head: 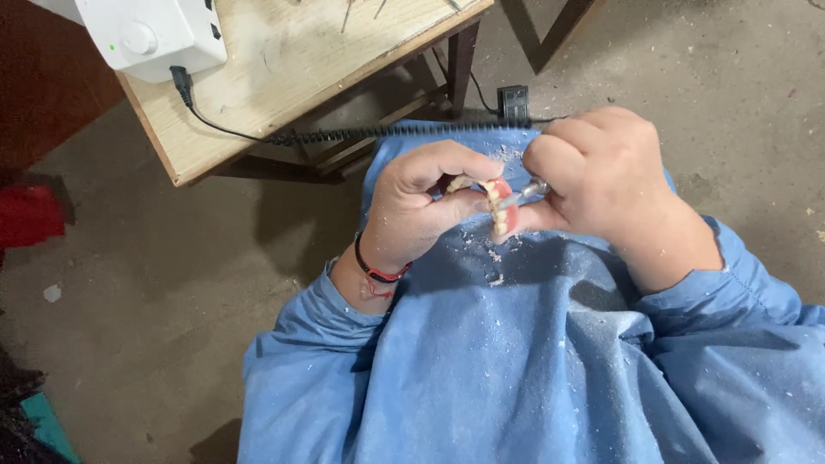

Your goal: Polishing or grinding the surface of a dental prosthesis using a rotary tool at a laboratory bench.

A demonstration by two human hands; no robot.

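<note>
In the head view, the left hand point(425, 206) pinched a small denture point(497, 206), pink base with a row of pale teeth, between its thumb and curled fingers point(447, 163). The denture sat just above the lap, over the blue gown point(533, 361), roughly midway between the two hands and touching both. Its long axis, the row of teeth, ran nearly up and down in the frame, so the teeth faced toward the right hand.

The right hand point(601, 172) was closed tightly around a slim metal handpiece point(531, 189), fingers pressed together over its body so that only the shiny front end showed. The tool's tip pointed leftward, across the line of the teeth, and met the denture at its upper part. So the denture lay directly to the left of the right hand's fingers, at the tool's tip, and directly to the right of the left hand's thumb. Both hands were equally close to it; the left one carried it, the right one reached it only through the tool.

White dust and chips point(494, 258) lay scattered on the gown just below the hands. A coiled black cable point(387, 133) ran from behind the hands up to a white control box point(150, 34) on the wooden counter point(284, 77) at the upper left, well apart from the hands. The floor point(155, 283) beneath was dusty concrete. A dark band with red thread point(378, 271) circled the left wrist.
</note>
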